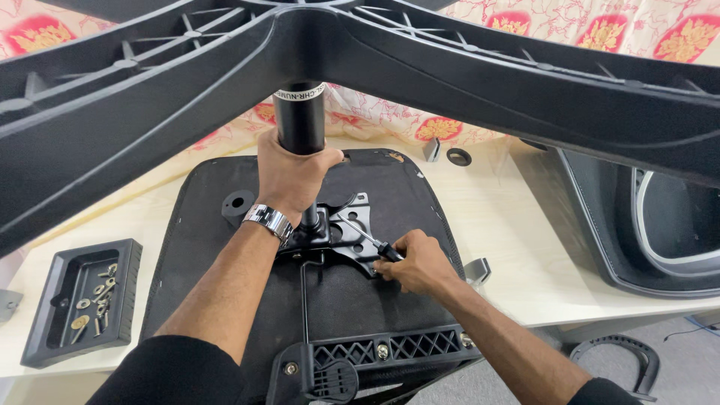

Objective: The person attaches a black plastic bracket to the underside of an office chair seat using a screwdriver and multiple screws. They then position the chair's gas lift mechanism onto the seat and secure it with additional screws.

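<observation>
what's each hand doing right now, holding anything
Left hand: closed around the black gas-lift cylinder.
Right hand: closed on a screwdriver, its tip at the metal seat plate.

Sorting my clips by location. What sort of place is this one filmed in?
Probably a home or small workshop used for furniture assembly: an upturned chair seat on a pale table, a tray of screws, and a patterned cloth behind.

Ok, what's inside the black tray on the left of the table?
The black tray holds loose metal hardware: bolts, washers and a few gold-coloured pieces, lying towards its right side. Anything beneath that pile is covered.
</observation>
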